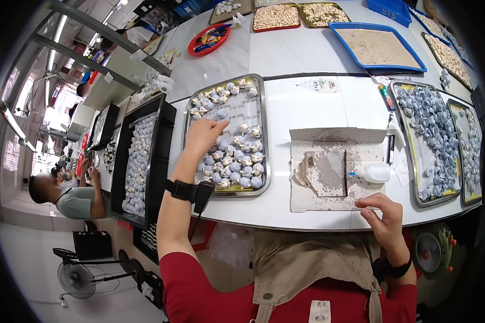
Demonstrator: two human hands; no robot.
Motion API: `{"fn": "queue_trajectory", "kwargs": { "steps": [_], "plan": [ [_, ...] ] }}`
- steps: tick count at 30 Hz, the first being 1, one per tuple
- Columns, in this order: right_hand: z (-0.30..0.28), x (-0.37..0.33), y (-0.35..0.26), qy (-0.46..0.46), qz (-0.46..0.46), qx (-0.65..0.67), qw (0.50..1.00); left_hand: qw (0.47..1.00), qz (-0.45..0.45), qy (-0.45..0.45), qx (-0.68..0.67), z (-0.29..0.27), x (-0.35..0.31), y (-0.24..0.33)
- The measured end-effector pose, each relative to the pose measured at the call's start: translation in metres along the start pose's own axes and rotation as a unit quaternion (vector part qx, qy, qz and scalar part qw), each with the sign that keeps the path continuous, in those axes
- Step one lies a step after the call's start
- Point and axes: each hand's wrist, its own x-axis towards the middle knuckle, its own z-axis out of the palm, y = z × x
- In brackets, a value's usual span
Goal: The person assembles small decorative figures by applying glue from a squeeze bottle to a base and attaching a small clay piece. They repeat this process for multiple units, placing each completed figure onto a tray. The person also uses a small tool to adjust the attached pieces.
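Note:
My left hand (203,137) hangs over a metal tray (266,129), its fingers drawn together near one small grey-blue piece (221,113). Whether a part sits between the fingertips is hidden. Many rounded grey-blue pieces with cream bits (234,167) fill the tray's near half and its far edge. By the table's front edge, my right hand (383,218) has thumb and forefinger apart with nothing between them. Just beyond it, a white squeeze bottle (376,173) with a blue tip lies on its side on a stained, folded cardboard sheet (318,204).
Right of the cardboard stands a tray of grey-blue cup-shaped parts (431,134), near a marker (390,149). A black crate (170,121) of similar pieces is at left. Farther back are a blue-rimmed tray (377,67) and a red basket (209,40). A person (81,199) sits at left.

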Motion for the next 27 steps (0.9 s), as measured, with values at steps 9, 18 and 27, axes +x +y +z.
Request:
{"fn": "queue_trajectory", "kwargs": {
  "steps": [9,18,27],
  "plan": [
    [-0.006,0.009,-0.002,0.035,0.014,-0.009,0.999,0.992,0.064,-0.011,-0.104,0.014,0.045,-0.001],
    [-0.01,0.013,0.002,0.053,0.01,-0.021,0.998,0.959,0.193,0.204,-0.027,0.036,0.08,0.046],
    [-0.027,0.027,0.02,0.099,-0.006,-0.084,0.992,0.959,0.211,0.186,0.044,0.048,0.096,0.045]
  ]
}}
